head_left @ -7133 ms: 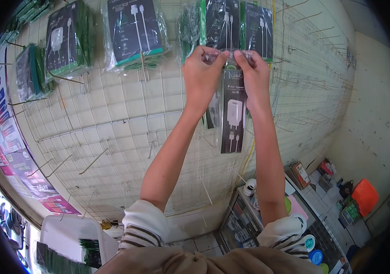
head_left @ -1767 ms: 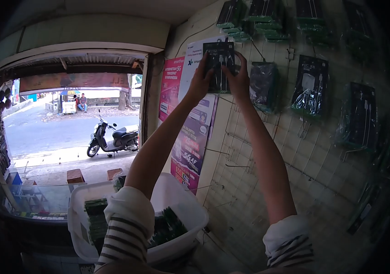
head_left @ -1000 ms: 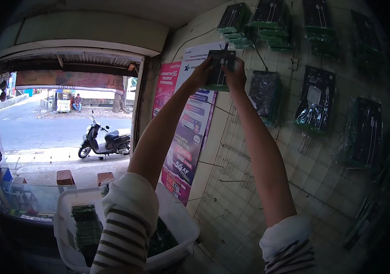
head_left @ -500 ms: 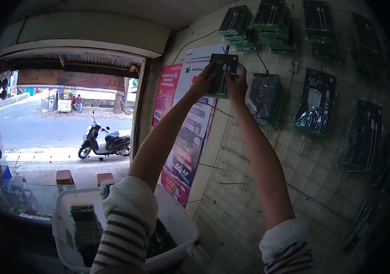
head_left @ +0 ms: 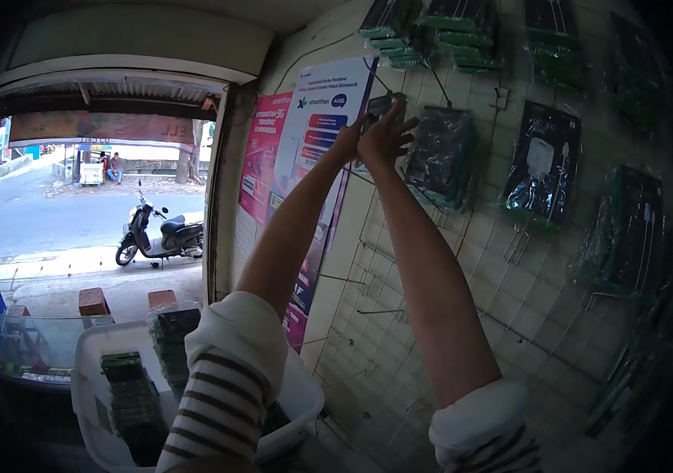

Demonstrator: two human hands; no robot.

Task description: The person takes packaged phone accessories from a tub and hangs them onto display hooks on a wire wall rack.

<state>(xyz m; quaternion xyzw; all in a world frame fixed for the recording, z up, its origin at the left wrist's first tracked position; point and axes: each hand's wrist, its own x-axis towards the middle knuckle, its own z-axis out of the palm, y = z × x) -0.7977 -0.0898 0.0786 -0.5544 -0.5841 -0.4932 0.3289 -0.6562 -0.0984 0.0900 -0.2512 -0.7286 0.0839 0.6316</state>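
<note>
A dark, plastic-wrapped cable pack (head_left: 387, 102) is up against the wall grid, mostly covered by my hands. My left hand (head_left: 346, 144) is closed at its left edge, the fingers partly hidden. In front of the pack, my right hand (head_left: 384, 140) has its fingers spread and pointing up and to the right. Just right of it hangs another wrapped dark pack (head_left: 440, 154). Beyond that one is a pack with a white charger picture (head_left: 541, 158).
More packs (head_left: 462, 35) hang along the top of the wire grid. Bare hooks (head_left: 380, 311) stick out below my forearms. A white tub (head_left: 84, 386) with stacked packs (head_left: 135, 406) stands at lower left. Posters (head_left: 324, 118) cover the wall beside the shop opening. A scooter (head_left: 164, 234) is parked outside.
The pack has gone from being held between both hands to sitting against the wall, largely covered. My right hand has spread its fingers and crossed in front. The view has shifted right.
</note>
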